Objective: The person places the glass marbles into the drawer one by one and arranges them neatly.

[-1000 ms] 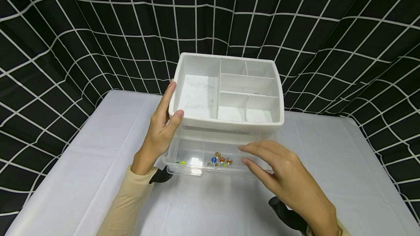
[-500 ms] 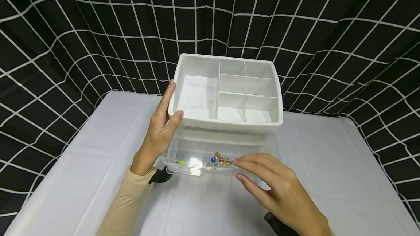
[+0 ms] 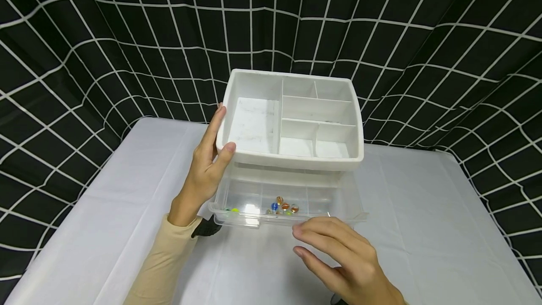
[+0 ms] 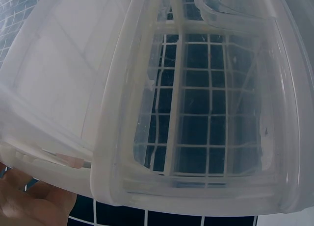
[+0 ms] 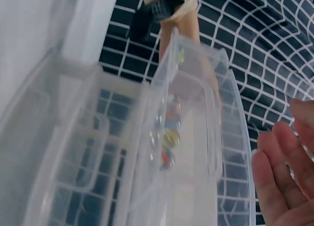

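A white desktop organizer (image 3: 292, 161) with a compartmented top stands mid-table. Along its left side, my left hand (image 3: 201, 171) grips it, thumb on the front corner of the rim and fingers along the wall. Below, a clear plastic drawer (image 3: 334, 196) is pulled out toward me. Several glass marbles (image 3: 284, 206) lie in its middle section, and a yellow-green one (image 3: 235, 210) sits at its left. My right hand (image 3: 345, 260) hovers just in front of the drawer's front edge, fingers loosely bent and thumb apart, holding nothing. In the right wrist view its fingers (image 5: 272, 177) are beside the drawer wall.
A white cloth (image 3: 423, 211) covers the table. Black fabric with a white grid (image 3: 271, 22) hangs behind and on both sides. The organizer's top tray has one large compartment (image 3: 254, 124) at left and several smaller ones at right.
My right hand has drawn back from over the drawer toward me, uncovering the drawer's right part. My left hand keeps its grip on the organizer, and the marbles stay in place.
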{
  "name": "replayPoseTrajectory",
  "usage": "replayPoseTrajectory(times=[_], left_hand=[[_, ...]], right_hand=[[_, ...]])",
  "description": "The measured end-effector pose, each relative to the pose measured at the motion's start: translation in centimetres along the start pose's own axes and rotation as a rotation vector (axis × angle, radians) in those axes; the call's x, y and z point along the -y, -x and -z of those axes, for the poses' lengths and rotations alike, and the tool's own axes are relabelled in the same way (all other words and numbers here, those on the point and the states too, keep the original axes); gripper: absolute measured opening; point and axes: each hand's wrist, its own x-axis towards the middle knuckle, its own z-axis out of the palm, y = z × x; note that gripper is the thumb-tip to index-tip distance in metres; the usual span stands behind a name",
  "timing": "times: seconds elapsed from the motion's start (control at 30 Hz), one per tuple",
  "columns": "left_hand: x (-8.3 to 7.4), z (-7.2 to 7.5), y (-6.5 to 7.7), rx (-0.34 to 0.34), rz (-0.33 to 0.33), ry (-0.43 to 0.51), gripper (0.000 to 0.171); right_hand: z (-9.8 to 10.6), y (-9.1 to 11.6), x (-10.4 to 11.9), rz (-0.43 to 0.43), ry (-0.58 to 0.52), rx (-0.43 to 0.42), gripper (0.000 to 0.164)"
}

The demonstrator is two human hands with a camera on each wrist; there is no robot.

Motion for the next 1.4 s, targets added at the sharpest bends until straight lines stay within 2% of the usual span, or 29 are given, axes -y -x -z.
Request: replayPoseTrajectory(times=[0.13, 0.3, 0.53, 0.63, 0.8, 0.9, 1.0, 1.1, 1.23, 1.4], left_hand=[[0.0, 0.0, 0.0, 0.001, -0.002, -0.002, 0.067], [0.0, 0.0, 0.0, 0.002, -0.004, -0.003, 0.067], [-0.1, 0.1, 0.1, 0.002, -0.001, -0.012, 0.067], [-0.1, 0.2, 0.1, 0.002, -0.003, -0.01, 0.067], [-0.1, 0.2, 0.0, 0.001, -0.014, -0.011, 0.066], [-0.1, 0.2, 0.0, 0.003, -0.022, -0.008, 0.066], [-0.2, 0.3, 0.0, 0.011, -0.018, -0.014, 0.066], [-0.4, 0.5, 0.0, 0.025, 0.0, -0.012, 0.065], [-0.6, 0.7, 0.0, 0.056, 0.027, 0.038, 0.064], [-0.7, 1.0, -0.1, 0.084, 0.055, 0.068, 0.063]], right_hand=[[-0.4, 1.0, 0.3, -0.075, -0.058, 0.037, 0.017], [-1.3, 3.1, 0.8, -0.266, -0.091, 0.069, 0.023], [-2.6, 5.0, 1.5, -0.569, -0.158, 0.075, 0.031], [-2.9, 5.2, 1.8, -0.704, -0.216, 0.064, 0.034], [-3.4, 5.2, 2.5, -0.953, -0.306, 0.048, 0.031], [-3.8, 5.0, 2.8, -1.098, -0.394, 0.01, 0.029], [-4.0, 4.9, 2.6, -1.142, -0.501, -0.051, 0.028], [-4.2, 4.9, 2.2, -1.13, -0.635, -0.109, 0.031], [-4.3, 4.8, 1.8, -1.138, -0.757, -0.17, 0.039], [-4.5, 4.6, 1.6, -1.163, -0.782, -0.19, 0.042]])
